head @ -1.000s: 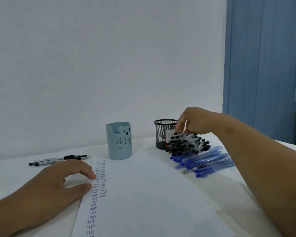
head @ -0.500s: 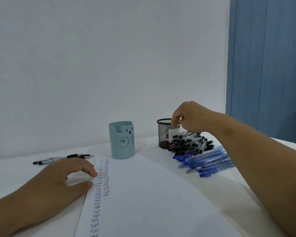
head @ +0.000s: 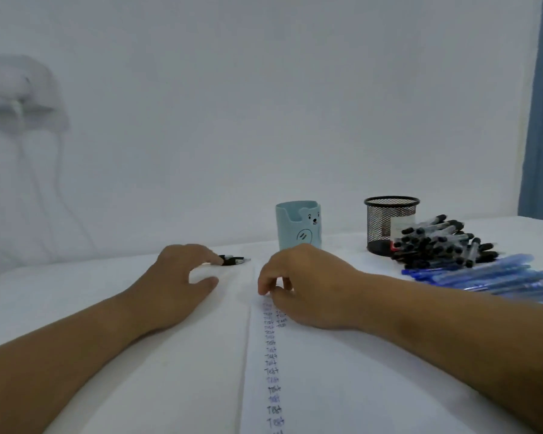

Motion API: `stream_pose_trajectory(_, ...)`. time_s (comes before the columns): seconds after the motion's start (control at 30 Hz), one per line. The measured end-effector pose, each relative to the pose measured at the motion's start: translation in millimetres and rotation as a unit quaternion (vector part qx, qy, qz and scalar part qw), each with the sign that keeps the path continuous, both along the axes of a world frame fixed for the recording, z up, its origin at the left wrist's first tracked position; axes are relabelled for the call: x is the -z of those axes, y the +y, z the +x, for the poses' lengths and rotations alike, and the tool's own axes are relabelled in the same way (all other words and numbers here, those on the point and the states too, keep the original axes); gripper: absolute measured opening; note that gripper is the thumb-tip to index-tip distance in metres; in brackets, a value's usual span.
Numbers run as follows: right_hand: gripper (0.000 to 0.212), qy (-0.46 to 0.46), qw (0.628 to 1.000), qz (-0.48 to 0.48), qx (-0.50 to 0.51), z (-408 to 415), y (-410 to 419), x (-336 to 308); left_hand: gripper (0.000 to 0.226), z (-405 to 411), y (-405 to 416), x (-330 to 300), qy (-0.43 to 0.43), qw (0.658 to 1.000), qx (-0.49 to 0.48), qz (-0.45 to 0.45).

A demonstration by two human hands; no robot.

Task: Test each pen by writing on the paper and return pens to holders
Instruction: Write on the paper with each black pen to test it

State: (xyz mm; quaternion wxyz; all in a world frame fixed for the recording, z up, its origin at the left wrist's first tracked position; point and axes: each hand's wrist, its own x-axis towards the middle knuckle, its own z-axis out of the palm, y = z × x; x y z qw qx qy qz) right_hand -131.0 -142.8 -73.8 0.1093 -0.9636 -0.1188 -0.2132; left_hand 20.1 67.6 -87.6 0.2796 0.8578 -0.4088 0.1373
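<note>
Pens: few tested, most untested, judging by the layout. Right hand [head: 308,286] down on the white sheet of paper [head: 342,386], fingertips [head: 265,288] curled and bunched together at the top of the handwritten columns, as if pinching a pen at its point; no pen barrel visible in that grip, so cannot tell whether anything is held. Left hand [head: 176,283] flat on the white tabletop [head: 60,308] just beside the sheet's left edge, fingers loosely bent and spread, gripping nothing, forefinger reaching toward or touching the small cluster of black pens [head: 232,260] lying ahead of it; contact not clear. Outward from the hands: two columns of small repeated test words [head: 271,364] in black and blue ink down the paper's left margin, the longer one running out of the bottom of the view, evidence of a fair number of trials already made. Behind the right hand, pale blue bear-face plastic pen cup [head: 298,225], upright, no pens showing above its rim. To its right, black wire-mesh pen holder [head: 389,225], likewise with no pens standing in it. Beside that, heap of black-capped clear pens [head: 442,242], and nearer, touching it, pile of blue pens [head: 489,274], both lying loose on the table. Returning to holders seemingly not yet begun; bulk of the work left.
</note>
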Motion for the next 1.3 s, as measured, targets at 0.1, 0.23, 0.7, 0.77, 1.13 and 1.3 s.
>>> stream_pose_trajectory(0.1,0.022,0.015,1.000,-0.006,-0.012,3.7,1.6,4.4,0.034,18.4,4.7,-1.4,0.005,0.996,-0.060,0.060)
stream_pose_trajectory(0.23,0.021,0.014,1.000,-0.001,-0.020,7.5,0.8,6.0,0.050,38.0,1.2,-9.0,0.009,0.978,-0.125,0.164)
stream_pose_trajectory(0.7,0.021,0.014,0.999,0.017,-0.037,11.0,-4.5,8.7,0.011,55.6,7.7,1.0,0.001,0.997,-0.078,0.003)
stream_pose_trajectory(0.77,0.021,0.017,0.999,0.017,-0.040,10.3,-4.3,8.9,0.011,52.6,10.3,2.7,-0.009,0.997,-0.079,-0.001)
stream_pose_trajectory(1.13,0.021,-0.075,0.997,0.012,-0.028,0.7,-8.3,8.4,0.009,20.4,7.5,-10.0,-0.122,0.992,-0.033,0.015)
stream_pose_trajectory(1.3,0.034,-0.209,0.977,0.046,0.008,2.9,-6.9,3.0,0.006,-7.5,-8.4,-19.1,-0.172,0.981,0.091,0.017)
